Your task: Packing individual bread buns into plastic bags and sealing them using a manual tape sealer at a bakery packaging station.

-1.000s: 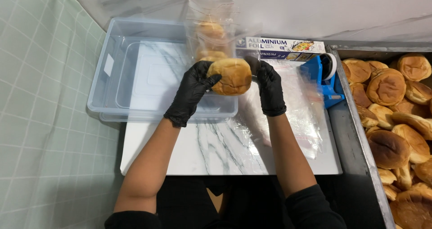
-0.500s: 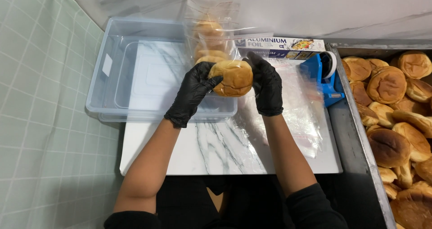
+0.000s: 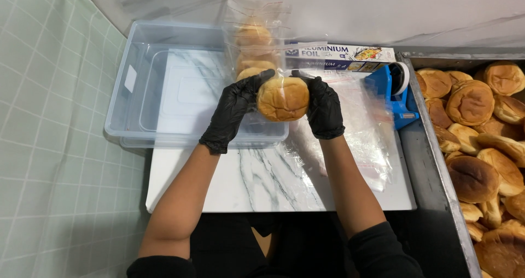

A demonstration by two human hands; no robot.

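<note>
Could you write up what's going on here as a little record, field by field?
left hand: left hand, black glove, grips the left side of a clear bag of buns
right hand: right hand, black glove, grips the right side
nearest bun: round bun between both hands, at the bag's near end
behind the bag: empty clear plastic tub
surface: white marble-patterned board, with flat clear bags on it
right side: metal tray of loose buns; blue tape dispenser; foil box

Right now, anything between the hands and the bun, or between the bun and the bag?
No. Left hand and right hand grip the bun directly. It sits at the clear bag mouth, behind buns already inside; nothing else visible intervenes.
</note>
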